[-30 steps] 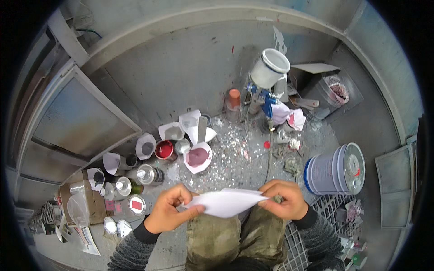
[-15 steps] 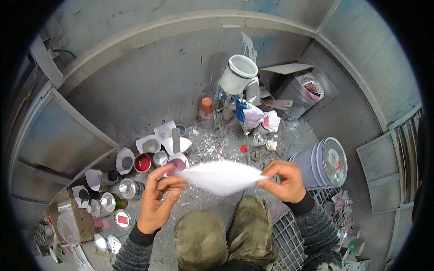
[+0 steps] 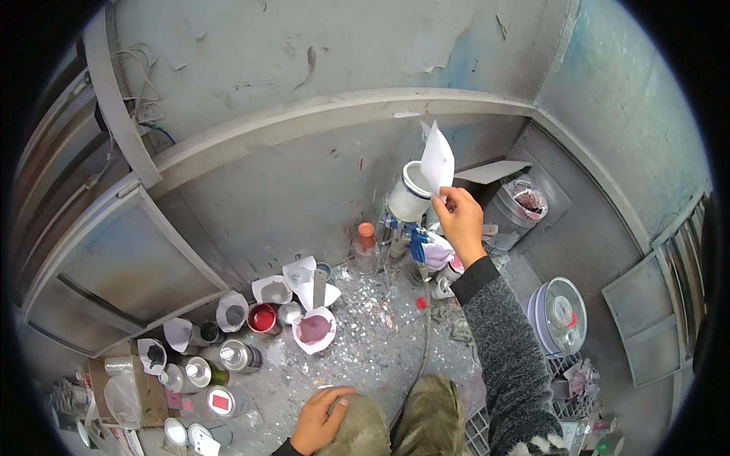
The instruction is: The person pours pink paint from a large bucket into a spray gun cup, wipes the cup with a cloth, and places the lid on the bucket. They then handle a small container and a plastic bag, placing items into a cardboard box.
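Paper cone [image 3: 437,161] now up at the rim of the white cup [image 3: 409,194] on the spray gun [image 3: 414,242], no longer stretched between both hands over my lap; right hand [image 3: 458,223] has its fingers pinched on the cone's lower edge, left hand [image 3: 319,416] let go, resting loosely curled and empty on my knee, so I judge the cone is about to seat in the cup
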`<action>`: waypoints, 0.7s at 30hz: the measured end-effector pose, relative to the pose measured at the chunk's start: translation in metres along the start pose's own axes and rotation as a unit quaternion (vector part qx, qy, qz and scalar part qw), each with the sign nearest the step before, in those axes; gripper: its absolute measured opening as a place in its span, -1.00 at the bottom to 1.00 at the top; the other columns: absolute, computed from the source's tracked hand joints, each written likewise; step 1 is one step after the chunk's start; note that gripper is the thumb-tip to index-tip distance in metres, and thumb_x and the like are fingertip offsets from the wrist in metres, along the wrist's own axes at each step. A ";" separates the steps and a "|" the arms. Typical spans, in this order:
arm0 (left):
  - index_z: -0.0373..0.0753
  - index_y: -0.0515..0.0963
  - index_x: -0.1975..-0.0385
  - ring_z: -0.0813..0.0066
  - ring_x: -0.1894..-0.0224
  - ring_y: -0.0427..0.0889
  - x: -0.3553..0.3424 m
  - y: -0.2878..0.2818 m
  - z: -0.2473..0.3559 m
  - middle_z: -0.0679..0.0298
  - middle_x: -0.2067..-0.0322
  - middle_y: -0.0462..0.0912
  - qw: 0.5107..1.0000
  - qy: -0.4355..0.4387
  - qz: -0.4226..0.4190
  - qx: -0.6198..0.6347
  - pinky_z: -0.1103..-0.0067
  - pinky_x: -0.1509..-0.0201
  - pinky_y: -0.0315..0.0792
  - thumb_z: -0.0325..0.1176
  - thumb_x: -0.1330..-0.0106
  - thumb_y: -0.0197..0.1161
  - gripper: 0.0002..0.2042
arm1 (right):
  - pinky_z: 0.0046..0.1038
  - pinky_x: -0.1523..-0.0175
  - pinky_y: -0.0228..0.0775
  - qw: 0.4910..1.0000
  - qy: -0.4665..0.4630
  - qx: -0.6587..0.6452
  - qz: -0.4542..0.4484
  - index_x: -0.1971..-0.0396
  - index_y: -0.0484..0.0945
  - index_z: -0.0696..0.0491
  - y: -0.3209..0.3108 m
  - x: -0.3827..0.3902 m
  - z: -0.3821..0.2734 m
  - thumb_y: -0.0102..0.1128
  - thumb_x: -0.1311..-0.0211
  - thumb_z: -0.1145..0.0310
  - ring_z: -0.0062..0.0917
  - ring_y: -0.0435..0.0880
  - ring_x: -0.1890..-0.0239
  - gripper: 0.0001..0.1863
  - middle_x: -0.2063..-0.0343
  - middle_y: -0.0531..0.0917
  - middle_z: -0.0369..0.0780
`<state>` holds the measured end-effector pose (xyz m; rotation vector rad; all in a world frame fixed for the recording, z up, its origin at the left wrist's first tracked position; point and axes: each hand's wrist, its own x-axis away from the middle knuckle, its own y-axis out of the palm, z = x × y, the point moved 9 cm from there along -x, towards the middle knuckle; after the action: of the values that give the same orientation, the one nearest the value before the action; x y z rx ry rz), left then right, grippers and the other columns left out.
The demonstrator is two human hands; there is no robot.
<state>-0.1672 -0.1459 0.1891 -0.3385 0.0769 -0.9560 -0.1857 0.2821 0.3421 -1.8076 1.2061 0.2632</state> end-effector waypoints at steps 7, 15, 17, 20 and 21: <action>-0.26 0.69 -0.02 0.20 0.00 0.74 -0.010 0.001 -0.011 0.06 0.08 0.76 0.999 -0.015 0.013 0.032 0.42 -0.13 0.53 -0.39 -0.47 0.14 -0.75 | -0.29 -0.12 0.43 0.981 -0.139 0.114 0.076 0.19 0.72 0.11 -0.027 -0.007 -0.028 0.49 -0.11 0.31 -0.33 0.58 -0.03 -0.71 0.01 0.62 -0.14; -0.27 0.69 -0.01 0.27 0.06 0.74 -0.017 0.002 -0.016 0.08 0.13 0.76 0.999 -0.012 0.015 0.031 0.45 -0.07 0.53 -0.41 -0.48 0.15 -0.76 | -0.08 -0.41 0.24 0.927 -0.298 0.212 -0.086 0.04 0.70 0.14 -0.006 -0.027 -0.052 0.35 -0.25 0.09 -0.13 0.40 -0.38 -0.55 -0.22 0.58 -0.07; -0.29 0.69 0.00 0.32 0.06 0.73 -0.017 0.002 -0.021 0.09 0.13 0.76 0.998 -0.032 0.014 0.061 0.47 -0.07 0.53 -0.40 -0.49 0.15 -0.76 | -0.11 -0.36 0.27 0.948 -0.257 0.161 -0.097 0.05 0.72 0.15 -0.006 -0.037 -0.042 0.25 -0.37 0.09 -0.09 0.51 -0.26 -0.58 -0.12 0.63 -0.06; -0.30 0.69 0.00 0.42 0.09 0.71 -0.017 0.004 -0.026 0.13 0.15 0.77 0.996 -0.042 0.012 0.075 0.50 -0.05 0.52 -0.39 -0.51 0.15 -0.77 | -0.11 -0.24 0.37 0.970 -0.180 0.134 -0.094 0.13 0.76 0.15 -0.002 -0.056 -0.023 0.21 -0.40 0.10 -0.07 0.62 -0.08 -0.61 0.03 0.68 -0.04; -0.30 0.69 0.01 0.45 0.10 0.70 -0.017 0.004 -0.026 0.14 0.16 0.77 0.996 -0.042 0.011 0.075 0.52 -0.05 0.52 -0.39 -0.51 0.15 -0.77 | -0.15 -0.07 0.46 0.982 -0.151 0.080 -0.079 0.22 0.77 0.15 -0.003 -0.064 -0.018 0.22 -0.39 0.14 -0.08 0.68 0.11 -0.64 0.17 0.70 -0.04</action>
<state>-0.1795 -0.1360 0.1612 -0.2377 -0.0682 -0.9186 -0.2201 0.3080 0.3924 -1.6447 0.8436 0.3263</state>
